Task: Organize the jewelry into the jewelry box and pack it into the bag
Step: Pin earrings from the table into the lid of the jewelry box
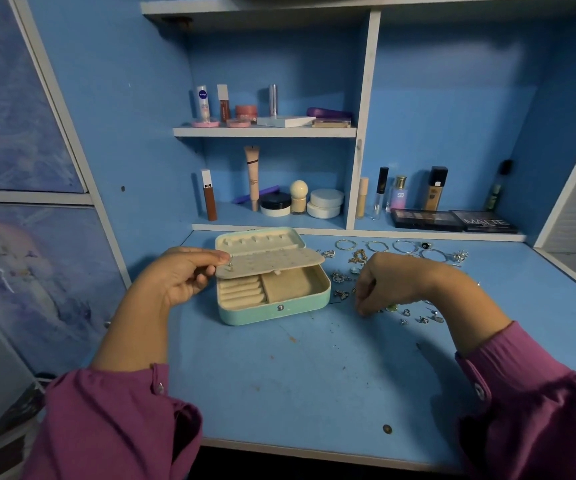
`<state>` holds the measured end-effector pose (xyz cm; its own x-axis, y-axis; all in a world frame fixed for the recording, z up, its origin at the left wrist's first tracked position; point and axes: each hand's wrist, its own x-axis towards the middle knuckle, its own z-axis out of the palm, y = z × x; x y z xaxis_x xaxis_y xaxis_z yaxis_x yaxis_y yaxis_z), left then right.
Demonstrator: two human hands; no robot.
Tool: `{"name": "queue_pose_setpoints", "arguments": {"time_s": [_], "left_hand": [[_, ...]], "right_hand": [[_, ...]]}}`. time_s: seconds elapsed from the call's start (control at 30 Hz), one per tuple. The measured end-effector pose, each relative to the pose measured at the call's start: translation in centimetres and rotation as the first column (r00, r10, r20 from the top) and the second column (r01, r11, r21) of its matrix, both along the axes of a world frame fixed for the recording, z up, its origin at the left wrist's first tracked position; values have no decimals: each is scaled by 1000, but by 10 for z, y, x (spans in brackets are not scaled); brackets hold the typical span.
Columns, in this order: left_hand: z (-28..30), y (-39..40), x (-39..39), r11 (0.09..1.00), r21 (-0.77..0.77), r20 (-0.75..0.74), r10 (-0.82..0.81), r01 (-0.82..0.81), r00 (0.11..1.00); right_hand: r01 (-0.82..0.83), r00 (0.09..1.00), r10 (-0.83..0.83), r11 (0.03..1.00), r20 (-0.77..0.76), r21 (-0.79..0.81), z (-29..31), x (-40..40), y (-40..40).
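A: Mint-green jewelry box [272, 308] sits open on the blue counter [314, 375], lid [260, 241] tipped back, cream lining inside.

B: Where's the L hand?

A: Left hand [179, 277] is at the box's left edge. Thumb and forefinger pinch the corner of the perforated earring panel [272, 262], which is lifted partway over the box's compartments. A small earring [230, 265] hangs from the panel right by the fingertips; can't tell if the fingers touch it.

B: And below the panel?

A: Ring rolls [241, 292] on the box's left side, one plain square compartment [288, 285] beside them on the right. Snap button [280, 308] on the box's front wall.

B: R hand?

A: Right hand [380, 284] is just right of the box, knuckles up, fingers curled down onto the counter among the loose pieces. Its grip looks closed, but what's under the fingertips is hidden, so can't tell if it's got anything.

B: Rest of the jewelry?

A: All right of the box. Hoop earrings [376, 245] in a row near the box's back-right corner, a gold chain piece [358, 256] just in front of them, small silver charms [340, 277] close to the box's right wall, more small silver bits [421, 318] past the R hand.

B: Anything behind the box?

A: Shelves w/ makeup: two dark palettes [452, 221] behind and right of the box, round white jars [326, 204] straight behind. Both sleeves [117, 424] are purple.
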<state>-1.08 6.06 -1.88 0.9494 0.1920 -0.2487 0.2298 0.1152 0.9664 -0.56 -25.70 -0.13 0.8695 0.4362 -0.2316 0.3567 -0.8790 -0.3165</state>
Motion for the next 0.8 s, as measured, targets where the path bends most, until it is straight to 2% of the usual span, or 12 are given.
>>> {"name": "queue_pose_setpoints", "arguments": {"time_s": [0.07, 0.17, 0.3, 0.4, 0.5, 0.67, 0.8], "left_hand": [[1, -1, -1, 1000, -11, -8, -1, 1, 1000], [3, -2, -2, 1000, -18, -17, -13, 13, 1000], [3, -1, -3, 999, -26, -29, -25, 24, 999], [3, 0, -2, 999, -21, -30, -27, 26, 999], [3, 0, -3, 999, -25, -37, -35, 34, 999], [2, 2, -3, 996, -76, -47, -45, 42, 998], [2, 3, -3, 995, -88, -45, -41, 37, 998]], "right_hand": [[2, 999, -4, 999, 47, 50, -2, 1, 1], [20, 989, -55, 969, 136, 244, -1, 1, 4], [19, 971, -141, 849, 192, 528, 7, 0, 17], [-8, 963, -161, 784, 216, 620, 14, 4, 35], [-35, 969, -128, 774, 210, 633, 21, 12, 63], [-92, 971, -44, 841, 237, 533, 19, 24, 116], [-100, 979, -7, 852, 203, 513, 14, 29, 144]]}}
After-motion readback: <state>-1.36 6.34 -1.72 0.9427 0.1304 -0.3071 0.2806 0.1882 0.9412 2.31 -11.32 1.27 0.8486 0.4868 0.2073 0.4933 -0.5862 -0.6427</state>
